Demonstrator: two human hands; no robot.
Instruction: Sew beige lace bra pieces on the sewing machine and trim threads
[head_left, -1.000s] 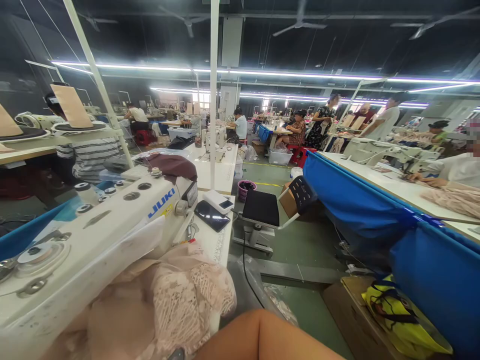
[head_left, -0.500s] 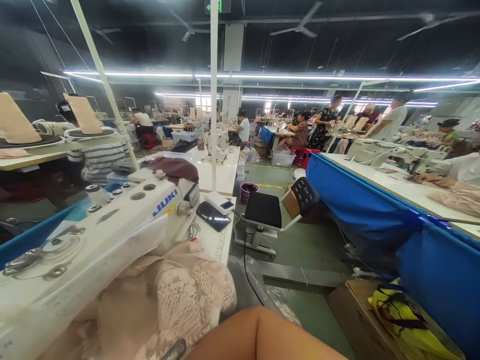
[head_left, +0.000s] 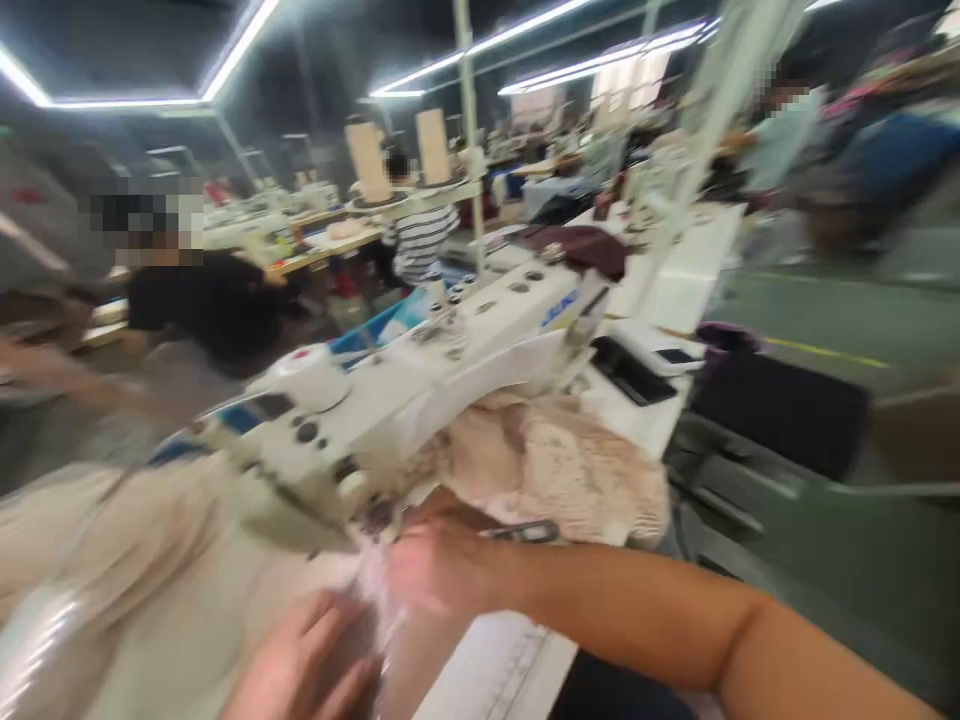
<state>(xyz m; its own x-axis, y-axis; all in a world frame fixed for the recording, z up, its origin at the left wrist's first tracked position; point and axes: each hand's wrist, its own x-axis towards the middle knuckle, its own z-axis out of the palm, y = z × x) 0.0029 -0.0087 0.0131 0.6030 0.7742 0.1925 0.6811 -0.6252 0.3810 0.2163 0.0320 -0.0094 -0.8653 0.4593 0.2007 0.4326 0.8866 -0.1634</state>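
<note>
The picture is motion-blurred. A white JUKI sewing machine [head_left: 420, 380] runs from centre-left up to the right. Pink lace fabric [head_left: 555, 460] is heaped under its arm, and pale fabric [head_left: 150, 590] spreads over the table at lower left. My right hand [head_left: 435, 565] sits on the fabric just below the machine's head, by the needle end. A metal loop like small scissors [head_left: 525, 530] lies at its knuckles; whether it holds them is unclear. My left hand [head_left: 300, 660] lies flat on the pale fabric at the bottom, fingers apart, close to the right hand.
A person in a dark top [head_left: 202, 300] works at left, and another in a striped shirt [head_left: 420, 235] sits beyond the machine. A maroon cloth [head_left: 585, 245], a dark phone [head_left: 634, 370] and a white device [head_left: 664, 350] lie on the table's far end. A black chair seat [head_left: 780, 405] stands to the right.
The view has swung left and down. Both hands now show on the fabric at the machine's head; earlier only my right forearm showed at the bottom edge.
</note>
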